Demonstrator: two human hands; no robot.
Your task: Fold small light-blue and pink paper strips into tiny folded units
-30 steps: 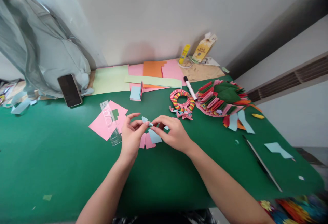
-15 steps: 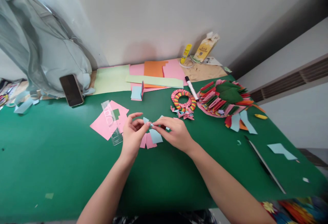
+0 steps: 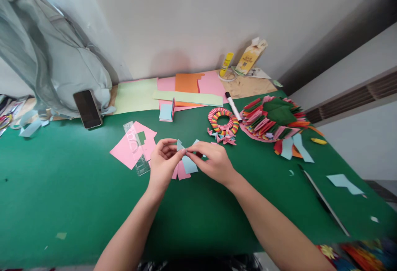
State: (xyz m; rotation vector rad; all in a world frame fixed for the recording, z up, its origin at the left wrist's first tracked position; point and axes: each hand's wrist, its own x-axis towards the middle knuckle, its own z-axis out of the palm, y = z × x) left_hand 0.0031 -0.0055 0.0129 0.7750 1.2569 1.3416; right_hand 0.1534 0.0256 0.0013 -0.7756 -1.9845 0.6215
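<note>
Between my two hands, over the middle of the green table, is a small folded piece of light blue paper (image 3: 179, 144). My left hand (image 3: 165, 159) pinches it between thumb and fingers. My right hand (image 3: 212, 159) meets it from the other side, its thumb and forefinger pinched on the paper at the left fingertips. Below lie a light blue paper piece (image 3: 189, 165) and pink paper pieces (image 3: 182, 172), partly hidden by the hands. To the left, a clear plastic ruler (image 3: 136, 149) rests across pink paper sheets (image 3: 122, 151).
Behind stand a small blue-and-pink paper stack (image 3: 166, 111), a ring of folded paper (image 3: 222, 121), a marker (image 3: 233, 106) and a layered paper craft (image 3: 276, 118). A phone (image 3: 87, 109) leans on a grey backpack (image 3: 58, 56). A long thin blade-like tool (image 3: 325, 200) lies right.
The blue paper's visible tip stands more upright at my left fingers. Both hands stay pinched together in nearly the same place, and the view has shifted slightly.
</note>
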